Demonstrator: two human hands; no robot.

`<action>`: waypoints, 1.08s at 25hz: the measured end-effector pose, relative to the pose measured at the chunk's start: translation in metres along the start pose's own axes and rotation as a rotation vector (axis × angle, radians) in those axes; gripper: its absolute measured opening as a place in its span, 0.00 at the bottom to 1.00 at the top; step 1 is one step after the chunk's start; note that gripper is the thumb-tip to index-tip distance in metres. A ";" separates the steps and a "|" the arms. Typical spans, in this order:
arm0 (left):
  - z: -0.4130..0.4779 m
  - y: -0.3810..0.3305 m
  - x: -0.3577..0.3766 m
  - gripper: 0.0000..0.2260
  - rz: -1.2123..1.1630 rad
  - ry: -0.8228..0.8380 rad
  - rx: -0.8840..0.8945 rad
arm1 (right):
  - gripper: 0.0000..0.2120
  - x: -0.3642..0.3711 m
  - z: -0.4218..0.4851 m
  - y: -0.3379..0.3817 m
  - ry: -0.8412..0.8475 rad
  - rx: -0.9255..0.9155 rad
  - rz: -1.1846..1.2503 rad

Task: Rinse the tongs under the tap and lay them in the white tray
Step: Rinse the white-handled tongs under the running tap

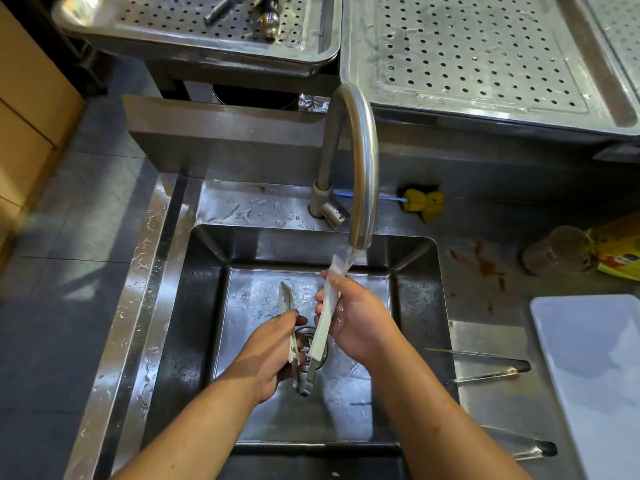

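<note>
Over a steel sink (417, 306) at the centre of the frame, a person holds a pair of white-tipped tongs (319, 344) spread in a V, hinge end down and nearest the camera. The left hand (273, 355) grips the left arm of the tongs, fingers curled round it. The right hand (360, 320) grasps the right arm, whose white tip points up into the water (349, 258) running from the curved tap (360, 150). The hinge hangs above the drain (309, 336) in the sink floor.

At the right edge of the frame, the white tray (595, 368) sits on the wet steel counter (491, 410), well apart from the tongs in hand. Between the sink and the tray lies a second pair of metal tongs (485, 365) with dark tips. A third pair (530, 445) lies nearer the lower right.

Behind the sink, just right of the tap's base, a yellow brush (424, 202) with a blue handle lies against the back wall. A bottle (561, 254) lies on its side at mid right, with brown stains (485, 268) on the counter beside it. Two perforated steel trays (467, 57) (207, 26) fill the top of the frame.
</note>
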State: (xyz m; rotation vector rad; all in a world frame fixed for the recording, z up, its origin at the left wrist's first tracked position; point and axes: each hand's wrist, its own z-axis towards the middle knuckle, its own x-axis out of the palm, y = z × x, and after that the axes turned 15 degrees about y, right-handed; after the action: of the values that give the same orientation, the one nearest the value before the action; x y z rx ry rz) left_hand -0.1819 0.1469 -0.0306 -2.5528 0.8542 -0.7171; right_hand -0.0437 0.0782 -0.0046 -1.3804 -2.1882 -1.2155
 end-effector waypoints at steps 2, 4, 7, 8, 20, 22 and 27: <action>0.003 -0.001 -0.001 0.12 0.055 -0.006 0.017 | 0.06 -0.005 -0.007 -0.005 0.015 -0.040 -0.079; 0.005 -0.003 0.001 0.12 0.100 -0.005 0.052 | 0.08 -0.008 -0.014 -0.010 -0.069 -0.028 -0.300; 0.009 -0.008 0.011 0.12 0.129 -0.001 0.110 | 0.10 -0.010 -0.031 -0.024 -0.118 0.033 -0.441; 0.011 -0.010 0.015 0.11 0.137 0.002 0.125 | 0.09 -0.009 -0.037 -0.029 -0.088 0.053 -0.422; 0.026 -0.018 0.045 0.16 0.084 0.245 -0.045 | 0.17 -0.019 -0.055 -0.030 -0.019 0.097 -0.486; 0.024 -0.021 0.043 0.11 0.155 0.290 -0.022 | 0.21 -0.018 -0.053 -0.024 -0.004 0.064 -0.438; 0.018 -0.032 0.030 0.22 0.324 0.498 -0.013 | 0.24 -0.023 -0.054 -0.007 0.170 0.056 -0.342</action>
State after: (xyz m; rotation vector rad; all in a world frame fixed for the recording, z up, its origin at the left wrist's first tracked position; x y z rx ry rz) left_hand -0.1362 0.1549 -0.0194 -2.1886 1.3872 -1.2587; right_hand -0.0480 0.0215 0.0105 -0.8673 -2.3771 -1.3158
